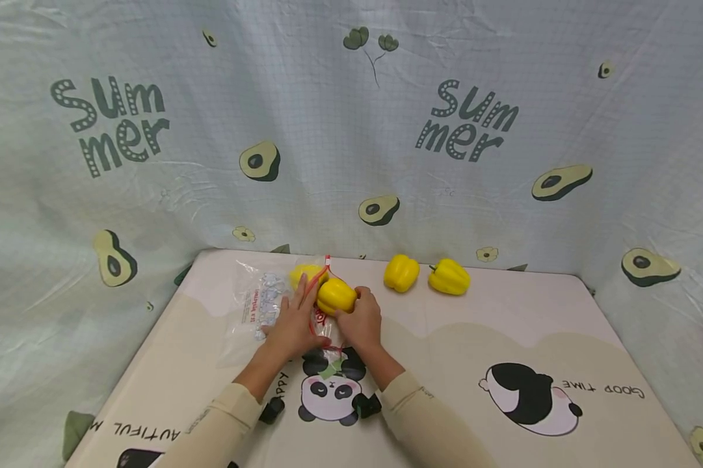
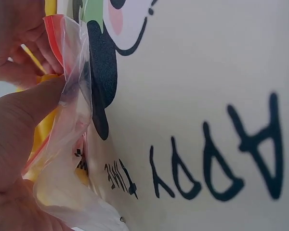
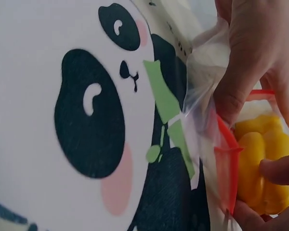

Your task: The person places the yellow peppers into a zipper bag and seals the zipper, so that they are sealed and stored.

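Yellow plastic bell pepper (image 1: 336, 296) at frame centre, halfway through red-zip mouth of clear plastic bag (image 1: 257, 309); right hand (image 1: 359, 320) curled round it, pushing in. Left hand (image 1: 292, 322) pinching bag rim, holding mouth wide. One yellow pepper (image 1: 305, 273) already bagged. Two more peppers (image 1: 401, 272) (image 1: 449, 277) loose right of centre, near backdrop. Roughly half packed; zip unsealed.

A pale green cloth (image 1: 351, 130) printed with avocados and the word "Summer" hangs all around as a backdrop, wrinkled and softly lit. Below it lies a cream table mat (image 1: 503, 338) with panda drawings: one panda near the middle, another to the right beside lettering.
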### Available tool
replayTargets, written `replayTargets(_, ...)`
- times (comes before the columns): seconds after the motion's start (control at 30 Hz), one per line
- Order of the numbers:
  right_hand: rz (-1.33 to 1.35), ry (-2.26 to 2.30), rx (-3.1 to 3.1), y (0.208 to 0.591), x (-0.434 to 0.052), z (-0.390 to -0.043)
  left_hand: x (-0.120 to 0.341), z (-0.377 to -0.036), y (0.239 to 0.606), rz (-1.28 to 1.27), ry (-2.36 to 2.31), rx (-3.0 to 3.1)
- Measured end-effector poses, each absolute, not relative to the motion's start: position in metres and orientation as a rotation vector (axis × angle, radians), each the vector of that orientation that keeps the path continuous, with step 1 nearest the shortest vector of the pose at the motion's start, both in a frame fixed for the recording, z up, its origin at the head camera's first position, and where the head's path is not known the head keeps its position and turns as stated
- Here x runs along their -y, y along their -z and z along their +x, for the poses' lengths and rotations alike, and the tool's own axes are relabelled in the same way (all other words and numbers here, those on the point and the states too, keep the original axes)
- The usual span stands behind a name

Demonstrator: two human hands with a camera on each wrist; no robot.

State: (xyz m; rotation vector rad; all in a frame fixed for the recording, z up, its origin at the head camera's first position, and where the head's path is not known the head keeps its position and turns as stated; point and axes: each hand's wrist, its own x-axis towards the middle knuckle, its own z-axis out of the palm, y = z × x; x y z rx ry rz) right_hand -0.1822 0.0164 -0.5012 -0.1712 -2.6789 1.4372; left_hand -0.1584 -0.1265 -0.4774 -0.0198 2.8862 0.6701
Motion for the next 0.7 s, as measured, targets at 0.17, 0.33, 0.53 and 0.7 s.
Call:
replayTargets(0.17, -0.102, -1.395, 2.722, 0.4987, -0.0179, -0.183, 0.1278, -0.1579, 0.476, -0.029, -0.669, -2.88)
replayTargets(0.33, -0.072, -1.294, 2.797, 0.4925, -0.0177, -0.1861, 0.1274, -0.158, 0.4747, -0.012, -0.68, -2.887)
replayTargets(0.53, -0.047, -1.224, 2.853, 0.4921, -0.0126, -0.185, 0.1264, -0.158, 0.4733, -0.011, -0.676, -2.877)
replayTargets(0.7, -0.059, -1.388, 2.765, 0.496, -0.0093, -0.1823, 0.1259, -0.1578, 0.474, -0.017, -0.683, -2.869)
